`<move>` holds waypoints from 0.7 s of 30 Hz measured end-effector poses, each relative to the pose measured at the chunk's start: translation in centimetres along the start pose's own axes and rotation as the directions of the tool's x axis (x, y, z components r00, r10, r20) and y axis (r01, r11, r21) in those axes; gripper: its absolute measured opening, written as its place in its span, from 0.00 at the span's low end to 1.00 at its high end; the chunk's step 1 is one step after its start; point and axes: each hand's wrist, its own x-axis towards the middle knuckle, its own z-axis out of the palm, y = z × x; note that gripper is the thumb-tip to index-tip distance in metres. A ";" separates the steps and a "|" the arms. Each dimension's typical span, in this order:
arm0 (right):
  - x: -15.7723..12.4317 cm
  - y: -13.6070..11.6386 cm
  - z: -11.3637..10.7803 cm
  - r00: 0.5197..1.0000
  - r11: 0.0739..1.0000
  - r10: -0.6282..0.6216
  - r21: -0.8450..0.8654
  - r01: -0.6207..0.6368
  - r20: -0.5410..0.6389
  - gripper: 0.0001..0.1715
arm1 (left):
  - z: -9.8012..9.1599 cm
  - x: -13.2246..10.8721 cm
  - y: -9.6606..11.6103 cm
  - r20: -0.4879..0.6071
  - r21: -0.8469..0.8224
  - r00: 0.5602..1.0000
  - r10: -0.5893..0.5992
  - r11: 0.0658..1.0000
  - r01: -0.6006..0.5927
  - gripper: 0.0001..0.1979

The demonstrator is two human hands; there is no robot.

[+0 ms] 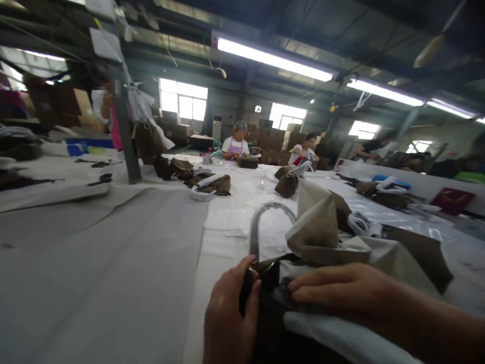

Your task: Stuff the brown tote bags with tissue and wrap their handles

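A dark brown handbag (276, 313) lies right in front of me on the long white table (151, 263). Its grey wrapped handle (261, 217) arches up above it. My left hand (231, 313) is closed around the bag's left edge at the base of the handle. My right hand (341, 290) lies across the bag's top with fingers together, pressing on pale wrapping paper (341, 333). Folded olive-brown and grey cloth (329, 227) is piled just behind my hands.
More brown bags (210, 183) and white wrappings lie farther down the table. Several seated people (235, 144) work at the far end, and another stands at the left by a steel post (127, 136). Cardboard boxes are stacked by the windows.
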 end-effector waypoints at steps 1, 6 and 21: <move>-2.0 0.4 -1.2 0.987 0.984 -0.063 -0.177 0.036 -0.150 0.15 | -0.6 0.7 0.4 0.043 0.105 0.992 0.121 0.987 -0.125 0.18; -11.5 6.4 -4.1 0.672 0.786 0.102 -0.354 -0.506 -0.734 0.29 | -1.0 4.2 6.2 0.461 0.030 0.741 0.489 0.826 -0.563 0.13; -9.1 5.1 -0.1 0.951 0.706 0.217 0.708 0.004 -0.222 0.34 | 8.5 5.3 7.3 0.696 -0.320 0.625 0.354 0.932 -0.171 0.56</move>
